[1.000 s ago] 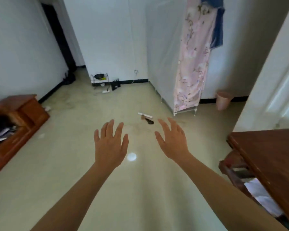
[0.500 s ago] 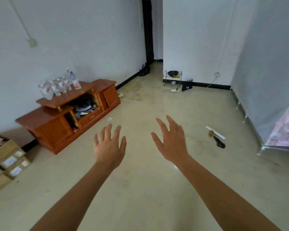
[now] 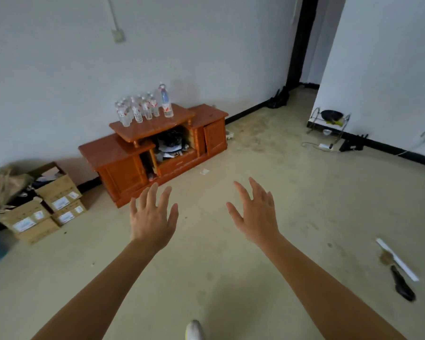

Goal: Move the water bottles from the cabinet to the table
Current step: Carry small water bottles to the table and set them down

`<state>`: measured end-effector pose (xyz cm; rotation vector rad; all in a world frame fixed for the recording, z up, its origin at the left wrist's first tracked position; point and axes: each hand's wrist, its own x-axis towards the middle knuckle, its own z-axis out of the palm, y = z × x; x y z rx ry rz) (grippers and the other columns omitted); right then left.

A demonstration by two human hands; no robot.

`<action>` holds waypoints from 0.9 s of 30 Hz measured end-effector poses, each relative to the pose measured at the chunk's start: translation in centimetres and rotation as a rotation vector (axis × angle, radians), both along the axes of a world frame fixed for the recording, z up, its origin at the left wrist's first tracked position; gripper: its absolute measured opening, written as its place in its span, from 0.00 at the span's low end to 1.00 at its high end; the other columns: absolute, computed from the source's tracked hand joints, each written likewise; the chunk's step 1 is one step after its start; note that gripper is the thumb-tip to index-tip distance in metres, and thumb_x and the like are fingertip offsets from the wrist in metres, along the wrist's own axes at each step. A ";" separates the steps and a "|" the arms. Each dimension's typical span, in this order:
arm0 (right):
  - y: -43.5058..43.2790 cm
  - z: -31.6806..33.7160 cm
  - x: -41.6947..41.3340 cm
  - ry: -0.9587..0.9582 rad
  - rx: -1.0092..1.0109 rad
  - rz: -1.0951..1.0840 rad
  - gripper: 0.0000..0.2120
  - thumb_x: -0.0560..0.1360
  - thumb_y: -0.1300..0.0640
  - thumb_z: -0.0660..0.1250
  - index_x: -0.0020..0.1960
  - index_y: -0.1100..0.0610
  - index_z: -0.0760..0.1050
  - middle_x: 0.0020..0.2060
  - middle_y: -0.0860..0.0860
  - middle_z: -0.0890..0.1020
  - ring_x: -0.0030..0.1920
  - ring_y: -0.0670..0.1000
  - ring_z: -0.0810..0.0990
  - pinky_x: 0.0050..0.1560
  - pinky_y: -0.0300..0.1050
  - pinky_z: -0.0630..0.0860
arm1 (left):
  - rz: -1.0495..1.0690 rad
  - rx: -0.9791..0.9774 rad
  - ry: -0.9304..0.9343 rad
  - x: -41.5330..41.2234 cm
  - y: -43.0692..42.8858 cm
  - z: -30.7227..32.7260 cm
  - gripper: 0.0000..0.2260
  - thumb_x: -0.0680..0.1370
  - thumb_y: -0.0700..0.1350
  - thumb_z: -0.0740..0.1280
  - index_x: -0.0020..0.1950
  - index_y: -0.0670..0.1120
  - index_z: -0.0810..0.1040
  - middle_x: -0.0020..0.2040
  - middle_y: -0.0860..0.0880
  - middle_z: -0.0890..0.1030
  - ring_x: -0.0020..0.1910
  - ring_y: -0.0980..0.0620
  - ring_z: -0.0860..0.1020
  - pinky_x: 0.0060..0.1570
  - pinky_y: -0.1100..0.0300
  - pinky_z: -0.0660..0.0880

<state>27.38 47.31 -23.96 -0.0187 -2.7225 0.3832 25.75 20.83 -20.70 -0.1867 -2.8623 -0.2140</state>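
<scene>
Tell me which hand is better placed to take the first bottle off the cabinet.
Left, probably. Both hands are open and empty, but the left hand is on the side of the cabinet bearing the water bottles; the right hand is farther over.

- White walls (image 3: 206,45) either side of dark doorway (image 3: 301,45); black skirting (image 3: 250,111) at base.
- Beige floor (image 3: 280,180), stained nr doorway.
- Wire rack (image 3: 313,119) rt of doorway; cardboard boxes (image 3: 57,190) far left of it.
</scene>
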 end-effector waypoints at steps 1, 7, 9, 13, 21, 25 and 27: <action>-0.2 -0.2 -2.7 0.000 0.002 0.015 0.29 0.82 0.36 0.54 0.79 0.47 0.61 0.77 0.60 0.64 0.74 0.62 0.66 0.71 0.67 0.66 | -0.002 -0.005 0.010 -2.5 -0.3 -0.4 0.26 0.82 0.61 0.49 0.78 0.53 0.62 0.79 0.44 0.61 0.78 0.41 0.59 0.75 0.36 0.56; -0.8 1.1 -20.7 -0.019 0.058 0.037 0.30 0.82 0.35 0.51 0.80 0.46 0.56 0.78 0.59 0.61 0.76 0.60 0.63 0.72 0.65 0.65 | 0.024 0.005 0.077 -19.8 -1.5 0.3 0.24 0.81 0.57 0.58 0.76 0.50 0.66 0.77 0.42 0.65 0.76 0.39 0.63 0.72 0.35 0.62; -0.8 2.1 -25.5 0.003 0.053 0.039 0.30 0.82 0.35 0.50 0.80 0.46 0.57 0.78 0.60 0.61 0.76 0.61 0.63 0.72 0.65 0.66 | 0.004 0.006 0.117 -24.6 -1.4 1.4 0.24 0.81 0.56 0.59 0.75 0.49 0.67 0.76 0.41 0.66 0.75 0.39 0.64 0.71 0.35 0.64; -0.3 4.0 -35.0 0.007 -0.038 0.009 0.32 0.81 0.32 0.46 0.79 0.46 0.56 0.78 0.59 0.62 0.76 0.61 0.63 0.72 0.64 0.66 | -0.026 0.035 0.165 -35.0 -0.3 3.1 0.22 0.82 0.56 0.59 0.74 0.49 0.68 0.75 0.42 0.67 0.75 0.40 0.65 0.71 0.35 0.65; 4.0 0.6 -53.9 0.010 -0.099 0.001 0.32 0.81 0.34 0.53 0.80 0.45 0.52 0.79 0.59 0.60 0.77 0.60 0.63 0.73 0.63 0.65 | -0.049 -0.032 0.132 -54.3 3.7 -0.1 0.24 0.80 0.56 0.63 0.75 0.50 0.68 0.76 0.41 0.68 0.74 0.39 0.66 0.70 0.35 0.65; 7.1 -0.5 -64.9 -0.007 -0.113 0.025 0.34 0.80 0.35 0.57 0.80 0.44 0.49 0.79 0.59 0.59 0.77 0.60 0.62 0.74 0.62 0.64 | -0.028 -0.080 0.113 -64.8 6.3 -0.3 0.25 0.80 0.57 0.64 0.75 0.50 0.69 0.76 0.41 0.68 0.74 0.40 0.66 0.70 0.35 0.65; 8.4 0.1 -71.3 -0.037 -0.132 0.048 0.35 0.80 0.36 0.58 0.81 0.45 0.48 0.79 0.60 0.59 0.77 0.60 0.62 0.74 0.61 0.63 | -0.012 -0.106 0.111 -70.2 7.2 0.4 0.25 0.80 0.57 0.62 0.76 0.50 0.68 0.76 0.42 0.68 0.75 0.40 0.65 0.70 0.35 0.65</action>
